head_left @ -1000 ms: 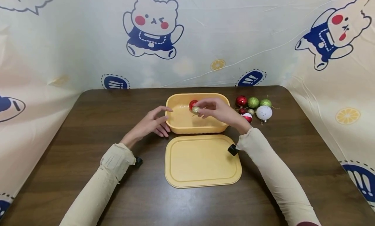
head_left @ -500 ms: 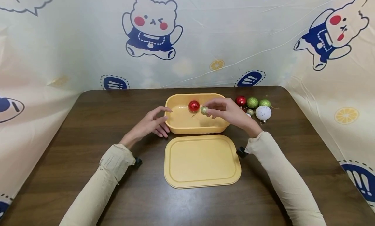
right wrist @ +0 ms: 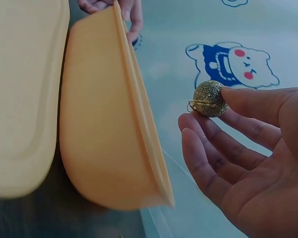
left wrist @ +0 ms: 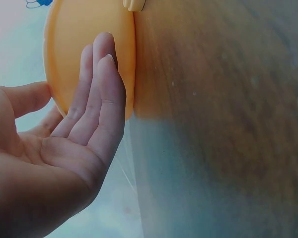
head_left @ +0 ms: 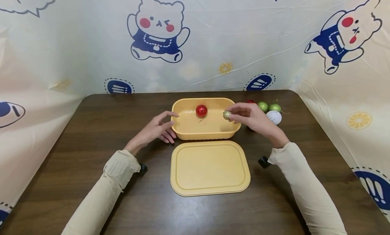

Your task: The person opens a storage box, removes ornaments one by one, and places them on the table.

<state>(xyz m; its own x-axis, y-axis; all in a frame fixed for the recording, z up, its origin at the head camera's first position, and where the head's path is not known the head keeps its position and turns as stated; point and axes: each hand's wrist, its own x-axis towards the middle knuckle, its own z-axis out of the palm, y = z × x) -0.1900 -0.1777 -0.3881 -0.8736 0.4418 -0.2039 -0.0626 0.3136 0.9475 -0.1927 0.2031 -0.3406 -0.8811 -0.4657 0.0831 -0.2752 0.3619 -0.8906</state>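
Observation:
My right hand [head_left: 256,119] pinches a small gold glitter bauble [right wrist: 210,99] between thumb and fingertips; its wire loop shows in the right wrist view. In the head view the bauble overlaps the right end of a yellow box [head_left: 182,135]. Inside the box lies a shiny red bauble [head_left: 201,111]. My left hand [head_left: 158,127] holds the box by its left end, thumb and index finger over the rim and the other fingers along the outer wall [left wrist: 89,29].
Directly in front of the box lies a flat yellow lid [head_left: 210,169]. Beyond my right hand are green glitter baubles [head_left: 275,107], a white speckled bauble [head_left: 274,117] and a partly hidden red bauble [head_left: 251,101]. A printed cloth [head_left: 210,35] hangs behind the brown table [head_left: 91,153].
My right hand has carried the gold bauble rightward, from beside the red bauble to the box's right end. It now covers part of the bauble group. My left hand has stayed put.

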